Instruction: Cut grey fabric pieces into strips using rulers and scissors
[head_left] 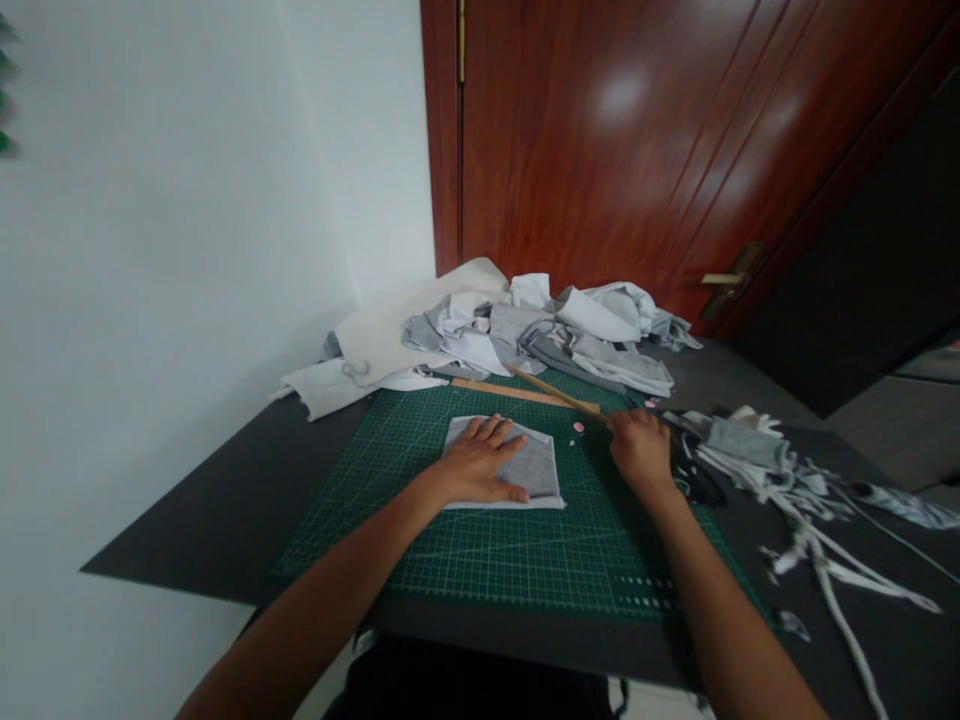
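My left hand (487, 462) lies flat, fingers spread, on a folded piece of grey and white fabric (541, 466). The fabric rests on a green cutting mat (487, 560) with a printed grid. To the right, my right hand (641, 448) is closed round one end of a thin wooden strip (559, 393), perhaps a ruler. Its other end points up and left, over a wooden ruler (491, 388) that lies along the far part of the mat. Some black-handled thing beside my right wrist is partly hidden.
Grey and white cloth (540, 330) is heaped at the back of the dark table (202, 510). Fabric scraps and strips (772, 470) lie at the right. Small pink pieces (578, 427) sit on the mat. A white wall and brown door (600, 150) stand behind.
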